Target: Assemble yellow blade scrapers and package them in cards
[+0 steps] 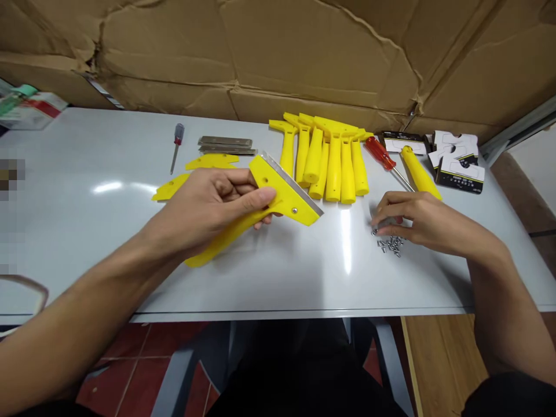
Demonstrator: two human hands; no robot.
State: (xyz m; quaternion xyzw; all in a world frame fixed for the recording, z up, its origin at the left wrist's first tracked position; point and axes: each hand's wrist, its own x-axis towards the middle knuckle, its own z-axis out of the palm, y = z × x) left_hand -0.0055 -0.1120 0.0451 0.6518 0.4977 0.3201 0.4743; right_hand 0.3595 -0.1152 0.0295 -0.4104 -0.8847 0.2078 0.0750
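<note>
My left hand point(217, 200) is closed around a yellow scraper point(284, 197), its head tilted down to the right. A metal blade point(295, 182) runs along the scraper's upper edge. One screw point(294, 211) sits in the head's lower right hole, while the hole at the upper left shows no screw. My right hand point(412, 217) is over a small pile of screws point(394, 246) on the table, thumb and fingertips pinched on a single screw point(374, 231).
Several yellow scraper handles point(333, 168) lie in a row at the back. A grey screwdriver point(177, 145), stacked blades point(226, 145) and yellow plates point(212, 161) are at left. A red screwdriver point(382, 155), another yellow handle point(419, 174) and printed cards point(458, 165) lie at right. Cardboard point(295, 52) stands behind.
</note>
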